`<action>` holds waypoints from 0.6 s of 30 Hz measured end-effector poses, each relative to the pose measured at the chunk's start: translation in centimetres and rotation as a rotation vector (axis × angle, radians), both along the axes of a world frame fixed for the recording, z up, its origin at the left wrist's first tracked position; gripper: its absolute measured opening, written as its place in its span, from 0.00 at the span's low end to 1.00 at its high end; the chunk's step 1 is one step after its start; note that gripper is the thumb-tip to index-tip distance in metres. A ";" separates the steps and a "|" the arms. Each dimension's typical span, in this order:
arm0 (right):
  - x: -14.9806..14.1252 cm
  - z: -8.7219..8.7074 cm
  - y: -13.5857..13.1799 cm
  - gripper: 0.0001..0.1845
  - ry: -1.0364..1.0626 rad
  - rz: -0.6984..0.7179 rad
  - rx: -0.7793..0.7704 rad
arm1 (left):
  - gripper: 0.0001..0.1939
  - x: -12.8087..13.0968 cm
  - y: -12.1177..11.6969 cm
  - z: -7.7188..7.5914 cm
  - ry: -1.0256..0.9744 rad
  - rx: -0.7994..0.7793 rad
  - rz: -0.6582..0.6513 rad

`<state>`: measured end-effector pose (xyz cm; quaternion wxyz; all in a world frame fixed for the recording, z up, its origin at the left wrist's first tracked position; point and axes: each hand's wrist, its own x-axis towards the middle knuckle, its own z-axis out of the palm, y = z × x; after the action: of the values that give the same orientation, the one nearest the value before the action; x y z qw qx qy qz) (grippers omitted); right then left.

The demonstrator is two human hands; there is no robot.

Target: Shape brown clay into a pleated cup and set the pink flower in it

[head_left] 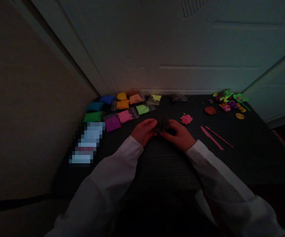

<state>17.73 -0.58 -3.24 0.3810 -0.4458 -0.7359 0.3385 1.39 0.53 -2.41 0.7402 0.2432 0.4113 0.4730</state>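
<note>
Between both hands, above the dark table, is a dark grooved lump of modelling clay (162,124). My left hand (145,129) pinches its left side with thumb and fingers. On the opposite side my right hand (180,133) grips it, fingers curled behind and thumb below. Dim light hides the lump's finer shape. A pink clay flower (186,119) lies just right of my right hand. Farther right are two pink modelling tools, a knife-shaped one (212,138) and a thinner stick (219,136).
Bags of coloured clay, including purple (113,123), pink (124,116) and green (93,117), line the table's back left. A lit, blurred phone screen (87,143) is at left. A reddish-brown clay piece (210,110) and several small colourful clay shapes (227,98) lie back right, before a white panel (182,79).
</note>
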 end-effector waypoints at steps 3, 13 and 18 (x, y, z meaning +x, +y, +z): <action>0.1 -0.1 0.1 0.11 0.034 -0.017 -0.012 | 0.05 -0.2 0.3 -0.2 -0.004 0.001 0.020; 0.3 -1.3 0.5 0.14 0.146 -0.024 -0.076 | 0.04 0.0 -0.1 -0.8 -0.018 -0.109 -0.180; 0.1 -0.8 0.2 0.14 0.135 -0.028 -0.085 | 0.06 0.0 -0.1 -0.9 -0.032 -0.109 -0.173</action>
<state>17.86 -0.35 -4.00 0.4153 -0.4480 -0.6872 0.3931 1.38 0.44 -3.28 0.7968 0.2295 0.4022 0.3881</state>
